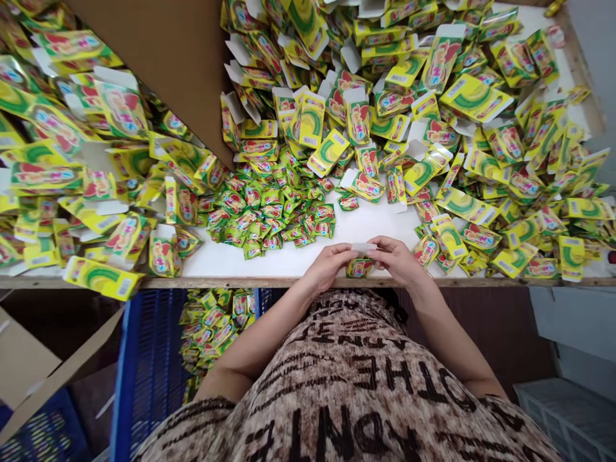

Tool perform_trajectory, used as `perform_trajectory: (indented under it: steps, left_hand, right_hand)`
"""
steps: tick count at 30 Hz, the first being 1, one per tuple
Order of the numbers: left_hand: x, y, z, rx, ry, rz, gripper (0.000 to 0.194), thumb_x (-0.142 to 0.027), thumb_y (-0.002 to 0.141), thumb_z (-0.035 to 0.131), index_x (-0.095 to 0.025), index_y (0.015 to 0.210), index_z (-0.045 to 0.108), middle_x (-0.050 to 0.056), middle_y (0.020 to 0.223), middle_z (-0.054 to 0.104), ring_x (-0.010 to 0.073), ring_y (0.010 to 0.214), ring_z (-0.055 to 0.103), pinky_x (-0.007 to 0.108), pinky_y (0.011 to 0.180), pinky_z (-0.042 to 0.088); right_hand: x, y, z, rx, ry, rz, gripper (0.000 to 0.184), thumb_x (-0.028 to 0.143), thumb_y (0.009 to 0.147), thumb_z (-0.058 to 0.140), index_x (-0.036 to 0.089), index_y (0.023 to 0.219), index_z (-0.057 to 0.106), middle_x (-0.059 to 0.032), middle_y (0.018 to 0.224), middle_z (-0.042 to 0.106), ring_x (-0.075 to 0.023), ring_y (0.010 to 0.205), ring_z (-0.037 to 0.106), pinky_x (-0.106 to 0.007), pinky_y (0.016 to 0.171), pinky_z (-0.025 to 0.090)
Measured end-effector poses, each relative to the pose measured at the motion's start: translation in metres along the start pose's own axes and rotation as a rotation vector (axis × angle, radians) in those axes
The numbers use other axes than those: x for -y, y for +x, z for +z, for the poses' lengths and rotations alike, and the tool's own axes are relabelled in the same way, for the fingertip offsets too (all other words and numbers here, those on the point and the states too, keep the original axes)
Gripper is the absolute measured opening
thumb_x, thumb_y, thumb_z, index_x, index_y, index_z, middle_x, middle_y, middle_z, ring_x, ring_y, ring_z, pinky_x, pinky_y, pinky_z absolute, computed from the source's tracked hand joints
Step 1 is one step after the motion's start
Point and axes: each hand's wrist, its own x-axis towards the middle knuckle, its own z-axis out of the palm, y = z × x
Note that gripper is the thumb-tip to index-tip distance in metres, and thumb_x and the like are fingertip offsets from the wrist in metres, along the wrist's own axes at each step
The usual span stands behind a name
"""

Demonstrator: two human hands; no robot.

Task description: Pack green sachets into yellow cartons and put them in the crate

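White flap (364, 247) of a small carton (359, 268), pinched by left hand (329, 263) and right hand (397, 258): light, even pressure avoids creases; green sachets (269, 212) lie at ten o'clock.

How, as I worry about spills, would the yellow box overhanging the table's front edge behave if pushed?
The yellow box would probably slide, not roll: its face looks flat. It may tip off, jutting past the table's edge. Thin-looking flaps on nearby boxes suggest it is light and dents easily.
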Motion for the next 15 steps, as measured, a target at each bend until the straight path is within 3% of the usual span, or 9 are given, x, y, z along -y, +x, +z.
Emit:
perform_trajectory:
  steps: [3, 6, 9, 15]
  left_hand:
    - [-0.004, 0.003, 0.0, -0.074, 0.005, 0.047, 0.025, -0.026, 0.062, 0.083, -0.014, 0.081, 0.072, 0.001, 0.076, 0.071, 0.011, 0.068, 0.062, 0.023, 0.07, 0.048]
    - [-0.002, 0.007, -0.001, -0.179, 0.098, 0.245, 0.028, -0.03, 0.065, 0.082, -0.016, 0.088, 0.075, 0.004, 0.087, 0.075, 0.0149, 0.078, 0.067, 0.028, 0.078, 0.052]
    - [0.002, 0.009, -0.003, -0.259, 0.287, 0.394, 0.026, -0.033, 0.07, 0.079, -0.017, 0.091, 0.078, 0.007, 0.095, 0.077, 0.0191, 0.087, 0.069, 0.033, 0.086, 0.054]
    - [0.006, 0.013, -0.003, -0.242, 0.37, 0.434, 0.029, -0.034, 0.077, 0.073, -0.017, 0.101, 0.076, 0.007, 0.094, 0.077, 0.0165, 0.08, 0.069, 0.028, 0.075, 0.055]
  right_hand:
    - [-0.001, 0.004, 0.004, 0.013, -0.001, -0.009, 0.032, 0.033, 0.062, 0.084, 0.02, 0.089, 0.073, 0.0031, 0.072, 0.062, -0.0046, 0.049, 0.041, -0.02, 0.041, 0.029]
    - [0.001, 0.008, 0.005, -0.061, -0.048, -0.139, 0.03, 0.039, 0.071, 0.079, 0.02, 0.094, 0.077, 0.0002, 0.077, 0.067, -0.0064, 0.052, 0.046, -0.023, 0.046, 0.039]
    - [0.0, 0.011, 0.006, -0.114, -0.055, -0.159, 0.026, 0.042, 0.07, 0.079, 0.02, 0.084, 0.079, -0.0016, 0.078, 0.07, -0.0085, 0.054, 0.051, -0.025, 0.049, 0.044]
    - [-0.004, 0.012, 0.009, -0.159, -0.003, -0.119, 0.03, 0.036, 0.059, 0.087, 0.02, 0.083, 0.079, -0.0031, 0.075, 0.073, -0.0125, 0.061, 0.059, -0.024, 0.049, 0.047]
